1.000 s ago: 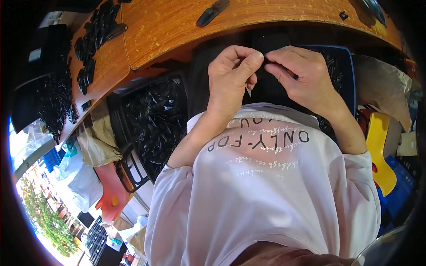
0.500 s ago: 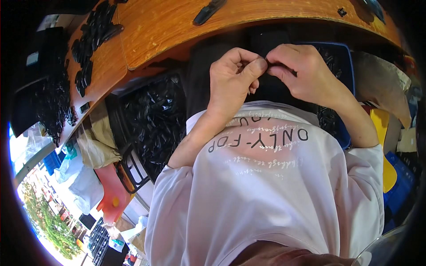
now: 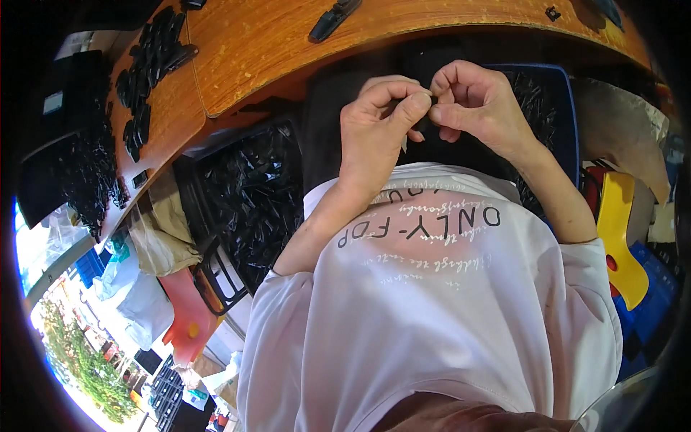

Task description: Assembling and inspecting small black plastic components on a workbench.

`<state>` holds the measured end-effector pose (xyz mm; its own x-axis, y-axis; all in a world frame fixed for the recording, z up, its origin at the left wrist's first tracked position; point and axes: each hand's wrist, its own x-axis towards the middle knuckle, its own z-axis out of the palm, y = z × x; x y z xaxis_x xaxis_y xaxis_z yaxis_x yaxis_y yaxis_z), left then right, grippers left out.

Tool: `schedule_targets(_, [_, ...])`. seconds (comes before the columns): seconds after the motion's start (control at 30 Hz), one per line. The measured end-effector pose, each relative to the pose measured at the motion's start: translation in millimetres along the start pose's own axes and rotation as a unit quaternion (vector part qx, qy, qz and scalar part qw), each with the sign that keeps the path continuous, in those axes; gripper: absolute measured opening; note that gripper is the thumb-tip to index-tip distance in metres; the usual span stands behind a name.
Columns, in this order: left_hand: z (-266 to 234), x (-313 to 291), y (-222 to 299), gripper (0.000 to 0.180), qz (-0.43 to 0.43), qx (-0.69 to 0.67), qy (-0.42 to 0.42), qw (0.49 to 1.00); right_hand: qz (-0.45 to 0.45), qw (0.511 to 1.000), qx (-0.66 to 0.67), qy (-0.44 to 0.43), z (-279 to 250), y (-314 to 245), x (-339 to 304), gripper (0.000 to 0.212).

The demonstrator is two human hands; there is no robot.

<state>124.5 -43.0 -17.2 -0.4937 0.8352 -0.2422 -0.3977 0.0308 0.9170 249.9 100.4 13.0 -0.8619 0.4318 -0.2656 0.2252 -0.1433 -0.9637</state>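
Observation:
Over my lap, my left hand (image 3: 385, 122) and my right hand (image 3: 475, 108) meet with their fingertips touching or almost touching. The left thumb and forefinger are pinched together, and the right thumb presses toward its fingers in the same way. Whatever lies between the fingertips is too small and hidden to make out. A blue-rimmed bin (image 3: 574, 108) of small black parts stands just beyond my right forearm. Left of my left forearm is a dark crate with a heap of glossy black plastic pieces (image 3: 248, 191).
A wooden table (image 3: 259, 43) curves across the far side. On it are a long black part (image 3: 333, 20), a small black piece (image 3: 553, 13) and a pile of black parts (image 3: 155, 57) at the left. A yellow plastic piece (image 3: 620, 237) stands at the right.
My right hand has turned and its fingers have curled in more, with the fingertips still at the left hand's pinch. The left hand has hardly moved.

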Motion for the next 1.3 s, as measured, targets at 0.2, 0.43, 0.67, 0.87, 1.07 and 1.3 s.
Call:
schedule_targets(0.2, [1, -4, -11, 0.033, -0.038, -0.099, -0.039, 0.994, 0.019, 0.997, 0.030, 0.072, 11, 13, -7, 0.019])
schedule_targets(0.43, [6, -9, -13, 0.036, 0.004, -0.045, -0.021, 0.999, 0.030, 0.981, 0.165, 0.099, 24, 19, -9, 0.024])
schedule_targets(0.67, [10, -8, -18, 0.034, 0.000, -0.137, -0.015, 0.990, -0.001, 0.970, 0.212, 0.117, 31, 34, -7, 0.012])
schedule_targets(0.87, [11, -7, -18, 0.031, 0.012, -0.104, -0.003, 0.994, -0.013, 0.969, 0.204, 0.138, 35, 38, -4, 0.012])
schedule_targets(1.07, [5, -5, -17, 0.034, -0.003, -0.205, -0.010, 0.979, 0.015, 0.959, 0.269, 0.088, 28, 27, -2, 0.026])
schedule_targets(1.3, [3, -6, -12, 0.035, -0.014, -0.221, -0.021, 0.975, 0.017, 0.957, 0.278, 0.082, 28, 21, -4, 0.023])
